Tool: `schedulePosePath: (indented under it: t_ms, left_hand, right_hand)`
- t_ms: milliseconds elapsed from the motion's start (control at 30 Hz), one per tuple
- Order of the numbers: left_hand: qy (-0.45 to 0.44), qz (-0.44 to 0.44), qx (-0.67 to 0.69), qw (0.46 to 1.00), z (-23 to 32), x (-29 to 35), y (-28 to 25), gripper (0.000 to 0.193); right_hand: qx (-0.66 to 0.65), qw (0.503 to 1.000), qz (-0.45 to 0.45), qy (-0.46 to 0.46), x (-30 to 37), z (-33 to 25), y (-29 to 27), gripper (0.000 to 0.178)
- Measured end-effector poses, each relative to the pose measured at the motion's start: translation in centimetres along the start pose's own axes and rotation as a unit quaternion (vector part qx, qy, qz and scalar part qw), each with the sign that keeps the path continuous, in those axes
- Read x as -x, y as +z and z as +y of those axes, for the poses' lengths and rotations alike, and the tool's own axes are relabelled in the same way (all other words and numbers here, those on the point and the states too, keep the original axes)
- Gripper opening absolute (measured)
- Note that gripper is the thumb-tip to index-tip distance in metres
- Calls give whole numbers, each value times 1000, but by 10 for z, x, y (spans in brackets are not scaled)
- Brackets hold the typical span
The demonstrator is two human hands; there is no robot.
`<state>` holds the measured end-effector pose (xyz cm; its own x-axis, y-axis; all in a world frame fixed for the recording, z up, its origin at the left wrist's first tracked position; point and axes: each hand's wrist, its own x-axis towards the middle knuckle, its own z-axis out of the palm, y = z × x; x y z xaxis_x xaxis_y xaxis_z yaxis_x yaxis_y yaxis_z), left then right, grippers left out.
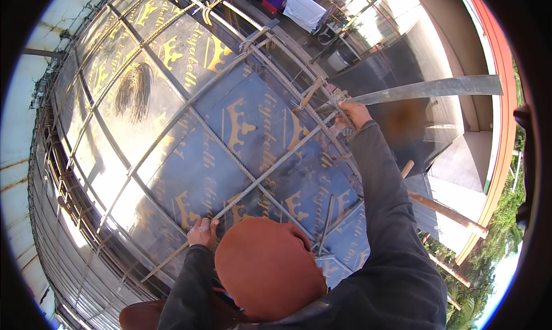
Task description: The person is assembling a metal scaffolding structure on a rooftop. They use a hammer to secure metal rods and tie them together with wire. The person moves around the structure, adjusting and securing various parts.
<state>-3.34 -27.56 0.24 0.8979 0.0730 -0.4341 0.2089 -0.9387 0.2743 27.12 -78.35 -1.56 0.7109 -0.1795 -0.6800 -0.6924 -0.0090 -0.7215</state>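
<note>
A grid of ribbed steel rebar (pixel 253 186) lies over dark plywood panels (pixel 230 129) printed with gold crown shapes. My left hand (pixel 202 233) curls its fingers around one bar of this grid, beside my bent knee in brown cloth. Farther off to the right, my right hand (pixel 355 116) is closed on a rebar at the edge cage (pixel 287 65), where several bars run side by side. A long flat grey strip (pixel 425 91) reaches rightward from just behind that hand; whether the hand touches it, I cannot tell. The right palm is hidden.
A bundle of thin dark wire (pixel 133 91) rests on the panels at upper left. Wooden poles (pixel 448 212) stick out past the right edge. Below that edge lie a dark surface (pixel 397 117) and a round bucket-like container (pixel 343 58). A pale corrugated wall (pixel 14 186) stands at left.
</note>
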Motion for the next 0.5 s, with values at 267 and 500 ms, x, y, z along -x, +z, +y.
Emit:
schedulePosePath:
  t_ms: [267, 500]
  left_hand:
    - [-8, -4, -14, 1000, 6, 1, -2, 37]
    - [29, 25, -1, 999, -20, 1, 23, 38]
  right_hand:
    - [29, 998, 4, -51, -1, 11, -2, 34]
    - [58, 996, 43, -42, 8, 0, 13, 38]
